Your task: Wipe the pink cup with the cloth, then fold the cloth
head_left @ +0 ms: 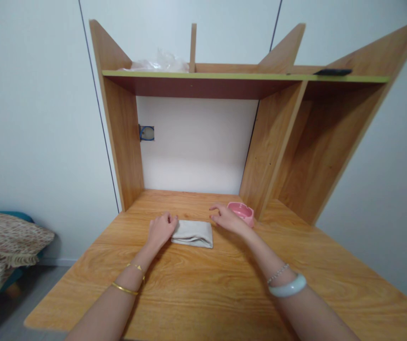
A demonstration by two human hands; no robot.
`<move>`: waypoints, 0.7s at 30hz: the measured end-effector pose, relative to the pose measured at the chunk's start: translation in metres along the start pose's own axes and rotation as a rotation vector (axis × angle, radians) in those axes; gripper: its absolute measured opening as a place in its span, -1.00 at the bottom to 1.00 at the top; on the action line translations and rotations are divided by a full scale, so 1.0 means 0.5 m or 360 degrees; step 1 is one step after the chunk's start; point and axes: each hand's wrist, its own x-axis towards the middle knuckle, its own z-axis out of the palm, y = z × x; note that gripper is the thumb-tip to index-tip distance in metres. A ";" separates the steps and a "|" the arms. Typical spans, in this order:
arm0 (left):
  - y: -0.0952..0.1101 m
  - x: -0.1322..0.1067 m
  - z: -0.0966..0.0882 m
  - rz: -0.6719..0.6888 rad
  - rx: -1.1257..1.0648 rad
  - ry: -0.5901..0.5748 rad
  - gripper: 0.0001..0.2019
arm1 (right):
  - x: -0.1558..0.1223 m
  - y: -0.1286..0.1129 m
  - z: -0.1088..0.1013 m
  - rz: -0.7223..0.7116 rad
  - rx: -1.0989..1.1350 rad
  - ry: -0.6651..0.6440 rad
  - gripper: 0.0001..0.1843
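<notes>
A folded white cloth [194, 233] lies flat on the wooden desk [196, 284], near the back. My left hand [160, 228] rests at the cloth's left end, fingers curled onto its edge. My right hand [226, 218] hovers by the cloth's far right corner, fingers bent in a loose pinch, with nothing clearly in them. A pink ashtray-like dish [241, 212] stands just behind my right hand. Gold bangles sit on my left wrist, a pale bangle and a chain on my right.
The desk has a wooden hutch [125, 142] with an upper shelf; on it lie a clear plastic bag [160, 62] at left and a dark flat object [333, 72] at right. A wall socket [147, 133] shows behind. A bed with patterned bedding [0, 241] is at lower left.
</notes>
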 end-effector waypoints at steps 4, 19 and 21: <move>0.001 0.000 0.000 -0.0017 0.0063 -0.0024 -0.76 | -0.023 0.026 0.014 0.0125 0.0251 -0.0271 -0.56; -0.001 -0.002 0.005 0.0049 0.0050 -0.0029 -0.72 | -0.027 0.061 -0.016 0.0309 -0.0162 -0.0104 -0.39; -0.001 -0.002 0.006 0.0052 0.0049 -0.0043 -0.69 | -0.038 0.086 -0.054 0.0275 -0.0347 -0.0128 -0.52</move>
